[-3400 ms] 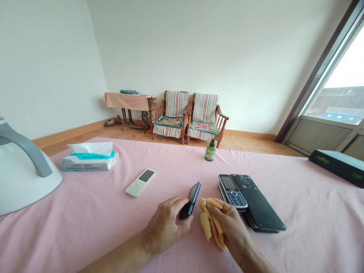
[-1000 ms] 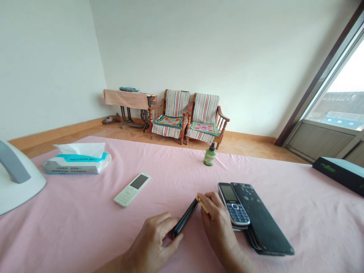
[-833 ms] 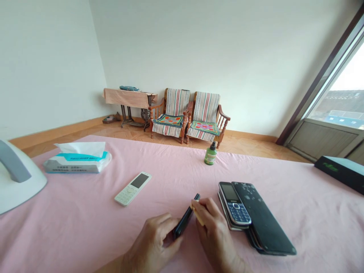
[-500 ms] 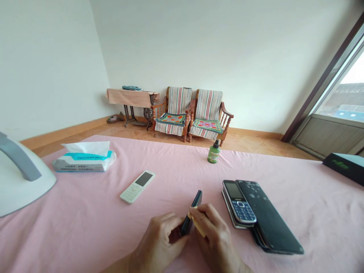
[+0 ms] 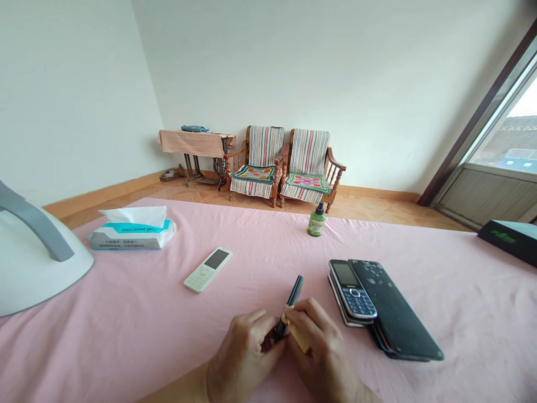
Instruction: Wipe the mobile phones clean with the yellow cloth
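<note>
Near the front of the pink-covered table, my left hand (image 5: 247, 350) is closed around the lower end of a dark mobile phone (image 5: 296, 288), held nearly edge-on with its far end tilted up. My right hand (image 5: 322, 348) pinches a small yellow cloth (image 5: 298, 336) and presses it against the phone's right side. Part of the phone and cloth is hidden by the fingers. To the left lies a white keypad phone (image 5: 208, 270). On the right, a blue keypad phone (image 5: 353, 294) rests on another phone, beside a stack topped by a large black phone (image 5: 396, 313).
A green spray bottle (image 5: 316, 221) stands towards the table's far edge. A tissue pack (image 5: 132, 235) and a white, grey-handled appliance (image 5: 46, 280) are on the left. A black box (image 5: 505, 240) sits at far right. Two wooden armchairs (image 5: 308, 162) stand beyond the pink cloth (image 5: 138, 341).
The view has shifted slightly, moving the table things a little in the picture. Both hands keep their hold; the dark phone has turned a little more edge-on, with the cloth still against it.
</note>
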Available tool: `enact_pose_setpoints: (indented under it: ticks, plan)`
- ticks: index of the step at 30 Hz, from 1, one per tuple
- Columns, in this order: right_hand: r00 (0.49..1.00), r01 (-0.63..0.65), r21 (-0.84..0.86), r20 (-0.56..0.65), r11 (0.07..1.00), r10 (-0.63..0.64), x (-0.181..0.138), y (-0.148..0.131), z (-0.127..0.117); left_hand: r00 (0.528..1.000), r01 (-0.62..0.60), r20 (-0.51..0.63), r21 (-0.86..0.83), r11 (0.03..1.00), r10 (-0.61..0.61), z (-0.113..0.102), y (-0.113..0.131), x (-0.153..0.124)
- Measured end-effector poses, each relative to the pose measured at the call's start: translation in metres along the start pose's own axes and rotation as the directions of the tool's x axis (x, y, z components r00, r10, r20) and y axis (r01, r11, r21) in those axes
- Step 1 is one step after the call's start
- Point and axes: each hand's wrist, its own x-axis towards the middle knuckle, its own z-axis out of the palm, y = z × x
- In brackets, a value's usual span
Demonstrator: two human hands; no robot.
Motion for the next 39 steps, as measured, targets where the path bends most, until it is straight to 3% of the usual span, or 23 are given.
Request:
enact_pose_setpoints:
  ticks: [4,10,18,29,39]
  plan:
    - [0.995,-0.095,-0.039,0.007,0.995,0.095,0.007,0.004,-0.006,1.0,0.004,0.011,0.014,1.0,-0.004,0.003,0.001,-0.002]
    - [0.998,-0.054,0.061,-0.008,0.997,0.054,0.0,-0.004,-0.003,0.996,-0.017,0.084,0.019,1.0,0.016,0.0,0.004,-0.003]
    - [0.996,-0.09,0.056,-0.003,0.994,0.09,0.001,-0.005,-0.008,0.987,-0.042,0.157,0.027,0.999,0.037,0.0,0.004,-0.001]
    - [0.987,-0.158,0.014,0.036,0.987,0.158,0.006,-0.008,-0.018,0.987,-0.053,0.153,0.019,0.998,0.05,0.004,0.005,0.001]
    - [0.978,-0.189,-0.081,0.075,0.979,0.195,0.006,-0.009,-0.021,0.989,-0.016,0.142,-0.137,0.99,0.036,0.003,0.007,0.005]
